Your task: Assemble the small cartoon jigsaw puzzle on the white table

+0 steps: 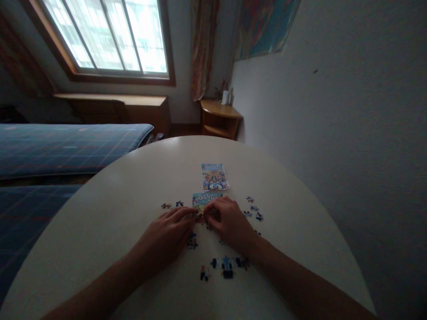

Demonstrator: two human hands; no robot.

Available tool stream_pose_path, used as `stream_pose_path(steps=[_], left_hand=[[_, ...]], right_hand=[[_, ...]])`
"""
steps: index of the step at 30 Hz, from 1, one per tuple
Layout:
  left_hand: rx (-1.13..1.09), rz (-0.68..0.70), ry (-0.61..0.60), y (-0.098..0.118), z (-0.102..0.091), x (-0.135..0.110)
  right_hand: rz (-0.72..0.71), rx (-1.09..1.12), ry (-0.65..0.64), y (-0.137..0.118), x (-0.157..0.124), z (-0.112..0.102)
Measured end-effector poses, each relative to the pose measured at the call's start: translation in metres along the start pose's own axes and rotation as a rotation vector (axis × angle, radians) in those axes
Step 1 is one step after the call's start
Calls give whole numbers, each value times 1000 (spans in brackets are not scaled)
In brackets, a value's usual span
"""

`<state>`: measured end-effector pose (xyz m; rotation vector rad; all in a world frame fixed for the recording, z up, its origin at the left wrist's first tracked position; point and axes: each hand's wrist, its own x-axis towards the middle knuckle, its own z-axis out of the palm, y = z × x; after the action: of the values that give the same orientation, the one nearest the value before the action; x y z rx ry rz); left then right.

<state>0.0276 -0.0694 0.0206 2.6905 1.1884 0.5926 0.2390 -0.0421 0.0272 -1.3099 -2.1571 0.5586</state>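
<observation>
A partly joined jigsaw puzzle [207,197] with large letters along its top lies mid-table. My left hand [171,229] rests flat at its lower left, fingers stretched out and fingertips touching its edge. From the right, my right hand [231,222] pinches a small puzzle piece at the puzzle's lower part; the fingers mostly hide that piece. Just beyond the puzzle lies a printed picture sheet [214,177] showing a cartoon character. A small joined section [192,241] sits beside my left hand. Nearer to me is another joined strip of dark and blue pieces [227,266].
Loose pieces [254,208] lie right of my right hand, and others [179,203] are beyond my left hand. One separate piece [204,273] is near the front. The round white table [287,195] stands close to a wall, with a plaid-covered bed [66,146] at left.
</observation>
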Motion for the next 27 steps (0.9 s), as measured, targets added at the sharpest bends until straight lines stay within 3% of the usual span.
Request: stream_pose_path(steps=[6, 10, 27], left_hand=[[-30, 9, 15, -3, -1, 0], [-43, 7, 1, -6, -1, 1], [-18, 14, 28, -3, -2, 1]], right_hand=[[34, 106, 23, -6, -5, -10], [-13, 161, -74, -5, -10, -14], [-116, 17, -68, -1, -13, -11]])
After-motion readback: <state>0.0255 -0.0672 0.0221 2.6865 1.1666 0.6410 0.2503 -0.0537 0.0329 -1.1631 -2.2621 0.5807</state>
